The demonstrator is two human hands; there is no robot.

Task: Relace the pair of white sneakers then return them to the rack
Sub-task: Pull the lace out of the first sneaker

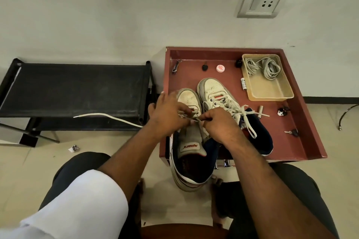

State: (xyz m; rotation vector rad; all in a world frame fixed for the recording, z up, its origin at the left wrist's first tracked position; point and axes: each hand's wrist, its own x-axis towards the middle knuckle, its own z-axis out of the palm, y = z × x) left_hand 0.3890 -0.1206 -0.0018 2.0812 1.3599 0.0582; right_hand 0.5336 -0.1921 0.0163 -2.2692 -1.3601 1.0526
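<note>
Two white sneakers stand side by side on a reddish-brown tray (303, 122). The right sneaker (219, 93) is laced and tied in a bow. The left sneaker (189, 141) hangs over the tray's near edge, tongue up and only partly laced. My left hand (167, 110) rests over its eyelets and pinches the lace. My right hand (217, 122) grips the lace (194, 119) at the middle of the shoe. One loose lace end (108, 117) trails left across the black rack (77, 87).
The black shoe rack stands on the floor left of the tray, against the wall. A beige basket (272, 91) with coiled spare laces sits at the tray's back right. Small items, keys and a nail clipper (175, 68) lie scattered on the tray. My knees frame the bottom.
</note>
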